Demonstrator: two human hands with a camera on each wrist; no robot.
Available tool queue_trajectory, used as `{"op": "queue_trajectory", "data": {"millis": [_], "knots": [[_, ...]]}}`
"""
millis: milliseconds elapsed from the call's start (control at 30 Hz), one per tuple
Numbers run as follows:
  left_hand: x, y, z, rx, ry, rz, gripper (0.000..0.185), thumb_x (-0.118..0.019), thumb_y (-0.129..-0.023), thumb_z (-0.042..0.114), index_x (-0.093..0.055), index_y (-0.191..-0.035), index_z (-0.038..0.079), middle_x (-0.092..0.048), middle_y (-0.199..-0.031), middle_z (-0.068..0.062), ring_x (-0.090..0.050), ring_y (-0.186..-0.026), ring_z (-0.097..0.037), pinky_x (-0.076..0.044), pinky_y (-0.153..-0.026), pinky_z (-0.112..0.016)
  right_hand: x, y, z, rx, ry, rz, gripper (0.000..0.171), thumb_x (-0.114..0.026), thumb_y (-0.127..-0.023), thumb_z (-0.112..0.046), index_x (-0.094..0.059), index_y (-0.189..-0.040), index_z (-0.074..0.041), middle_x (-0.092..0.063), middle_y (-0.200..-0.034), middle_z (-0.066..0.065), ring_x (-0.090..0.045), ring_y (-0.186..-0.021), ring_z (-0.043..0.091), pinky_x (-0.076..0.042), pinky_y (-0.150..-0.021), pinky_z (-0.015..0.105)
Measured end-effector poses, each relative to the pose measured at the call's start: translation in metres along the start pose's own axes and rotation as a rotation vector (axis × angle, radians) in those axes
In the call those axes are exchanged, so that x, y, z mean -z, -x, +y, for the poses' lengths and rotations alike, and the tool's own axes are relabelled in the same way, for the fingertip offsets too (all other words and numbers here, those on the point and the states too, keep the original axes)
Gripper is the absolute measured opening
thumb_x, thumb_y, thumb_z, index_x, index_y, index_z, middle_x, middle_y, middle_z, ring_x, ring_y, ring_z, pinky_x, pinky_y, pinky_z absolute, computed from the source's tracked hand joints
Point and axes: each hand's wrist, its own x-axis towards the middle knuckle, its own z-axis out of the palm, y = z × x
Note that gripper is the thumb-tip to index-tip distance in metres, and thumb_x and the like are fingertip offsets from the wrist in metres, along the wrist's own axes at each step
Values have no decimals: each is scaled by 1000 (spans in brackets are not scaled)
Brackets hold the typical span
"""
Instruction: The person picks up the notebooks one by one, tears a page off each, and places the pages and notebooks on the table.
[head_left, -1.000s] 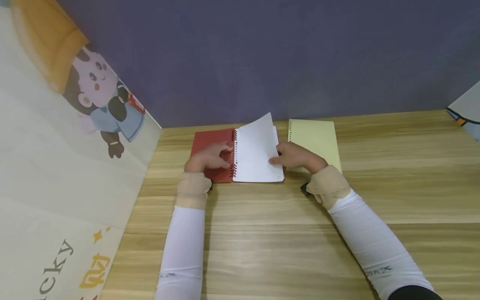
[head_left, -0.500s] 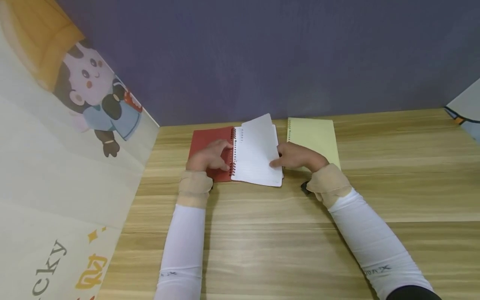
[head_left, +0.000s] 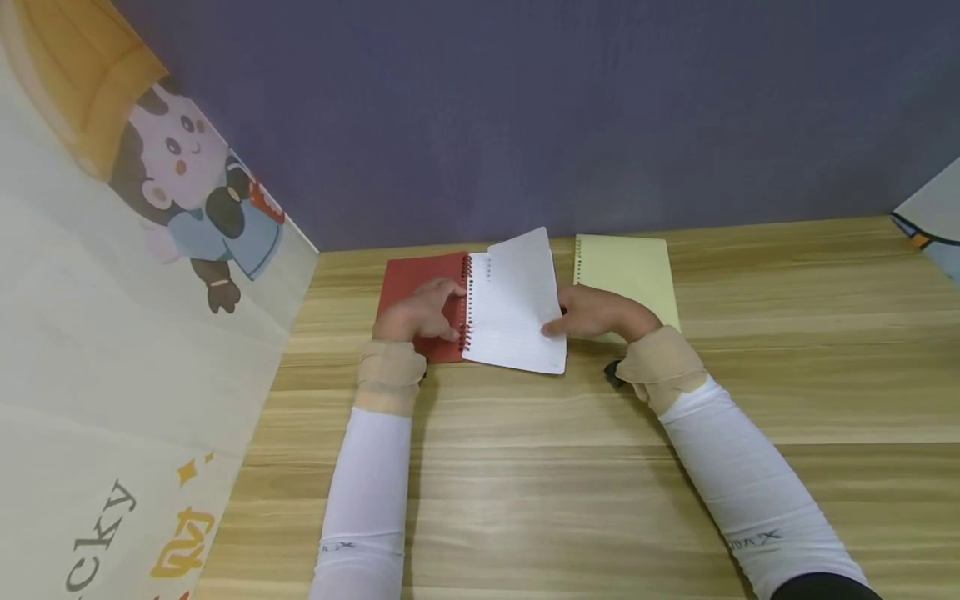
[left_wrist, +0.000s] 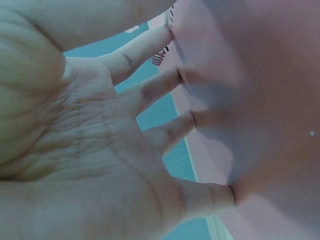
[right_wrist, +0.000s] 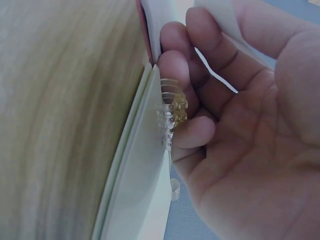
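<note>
Cartoon banner (head_left: pixel 112 333), 9 o'clock side: dark letters "cky" readable near lower edge, start of word cut off by frame; yellow characters beneath, partly cut off, not readable. Left sleeve (head_left: pixel 360 500), 6 o'clock: small mark near frame bottom, seemingly "X", too small to read fully. Right sleeve (head_left: pixel 742 492), 5 o'clock: small grey print, upside down to camera, "X" clear, rest unreadable. Lined notebook page (head_left: pixel 517 308), 12 o'clock: ruled lines only, no writing legible.
</note>
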Motion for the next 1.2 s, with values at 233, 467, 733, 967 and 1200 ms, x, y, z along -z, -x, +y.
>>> {"op": "queue_trajectory", "data": {"millis": [233, 467, 733, 967, 1200], "knots": [[0, 0, -1, -5, -14, -1, 75, -78, -89, 10, -40, -154, 16, -20, -170, -9, -13, -159, -30, -19, -129, -48, 0, 0, -1, -3, -3, -13, 27, -67, -94, -24, -49, -77, -14, -37, -65, -5, -33, -58, 11, -30, -54, 26], [1, 1, 0, 8, 0, -11, 75, -77, -90, 11, -39, -154, 18, -19, -170, -7, -12, -159, -29, -20, -129, -49, 1, 0, 0, -1, -11, -27, 30, -67, -94, -23, -47, -74, -16, -35, -62, -6, -30, -56, 10, -29, -53, 26], [0, -1, -1, 12, -5, -19, 76, -77, -90, 12, -38, -155, 18, -18, -170, -7, -11, -159, -30, -20, -129, -49, 2, 0, 1, 32, -36, -47, 23, -66, -92, -19, -51, -76, -15, -33, -61, -8, -29, -55, 9, -27, -52, 24], [0, -1, 0, 8, -4, -15, 76, -78, -90, 12, -39, -155, 18, -19, -170, -7, -11, -159, -29, -20, -129, -49, 3, -1, 3, 53, -38, -48, 22, -67, -91, -17, -51, -75, -14, -33, -60, -9, -28, -53, 7, -25, -50, 24], [0, -1, 1, 8, -16, -10, 76, -78, -89, 12, -39, -154, 19, -20, -169, -7, -12, -159, -29, -19, -129, -49, 3, 0, 0, 19, -34, -42, 36, -67, -89, -18, -41, -65, -19, -30, -57, -9, -25, -52, 8, -23, -50, 23]]}}
